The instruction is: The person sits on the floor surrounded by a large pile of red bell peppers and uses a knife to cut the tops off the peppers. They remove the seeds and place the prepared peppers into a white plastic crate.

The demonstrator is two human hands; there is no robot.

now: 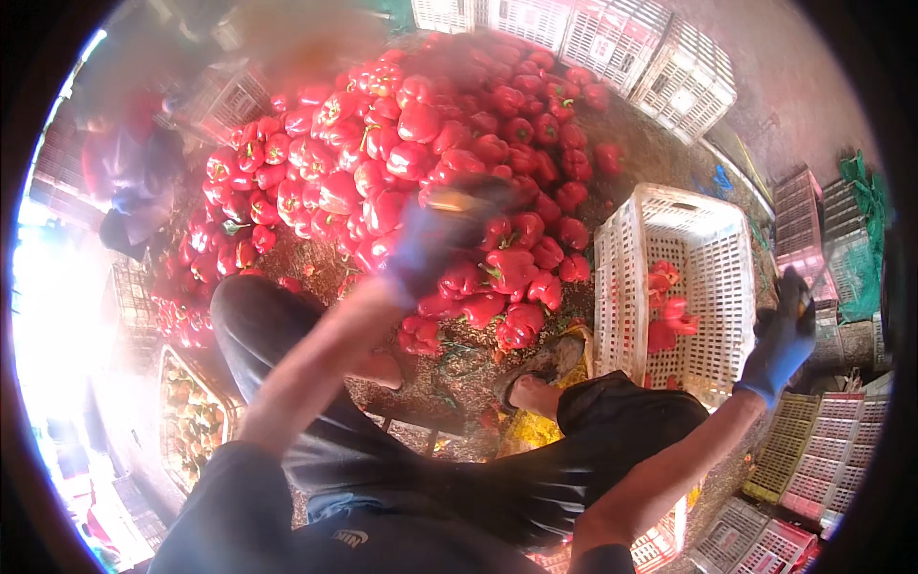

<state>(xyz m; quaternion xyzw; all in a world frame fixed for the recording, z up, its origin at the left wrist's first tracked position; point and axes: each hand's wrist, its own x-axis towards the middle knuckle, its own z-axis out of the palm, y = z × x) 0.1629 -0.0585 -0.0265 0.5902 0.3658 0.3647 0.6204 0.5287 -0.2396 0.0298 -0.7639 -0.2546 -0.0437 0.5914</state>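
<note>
A large heap of red bell peppers (409, 161) covers the ground before me. My left hand (455, 229), in a dark glove with a blue cuff, is blurred over the heap's near right part; a yellowish patch shows at it, and its grip cannot be made out. My right hand (782, 333), gloved alike, is at the outer right side of a white plastic crate (620, 287). Its fingers are closed round a thin tool (802, 307), perhaps a small knife, with an orange-yellow part. Several red pepper pieces (674, 316) lie inside the crate.
White crates (617, 43) line the heap's far side. More crates (821, 452) stand at right, near green netting (864, 244). At left are another person (136, 172), blurred, and a crate of pale pieces (188, 416). A yellow sack (531, 430) lies by my foot.
</note>
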